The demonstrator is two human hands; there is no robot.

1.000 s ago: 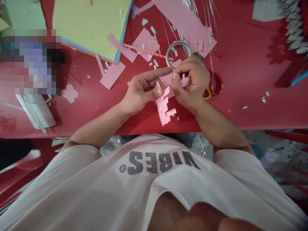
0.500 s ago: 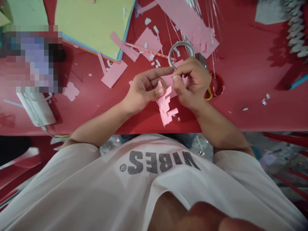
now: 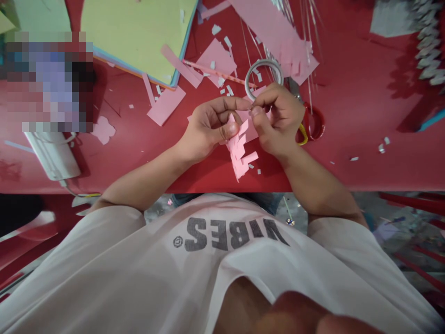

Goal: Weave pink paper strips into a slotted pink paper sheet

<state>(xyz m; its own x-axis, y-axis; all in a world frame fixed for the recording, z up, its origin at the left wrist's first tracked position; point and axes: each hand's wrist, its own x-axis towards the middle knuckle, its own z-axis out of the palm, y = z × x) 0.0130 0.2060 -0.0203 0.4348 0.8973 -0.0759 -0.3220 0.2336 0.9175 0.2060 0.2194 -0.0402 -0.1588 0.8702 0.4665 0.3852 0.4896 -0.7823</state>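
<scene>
Left hand [image 3: 208, 127] pinching a fringed piece of pink paper [image 3: 238, 150] between thumb and curled fingers, above the near edge of a red counter [image 3: 347, 162]. Right hand [image 3: 280, 121] just beside it, thumb and forefinger pressed together on the paper's upper end. Just past the hands, a roll of clear tape [image 3: 263, 79] lying flat, and right of the right hand, scissors [image 3: 310, 125] with red and yellow handles. Toward the far edge, a long pink paper sheet [image 3: 274, 39], scattered pink offcuts [image 3: 215, 62], and a stack of green card [image 3: 135, 37].
</scene>
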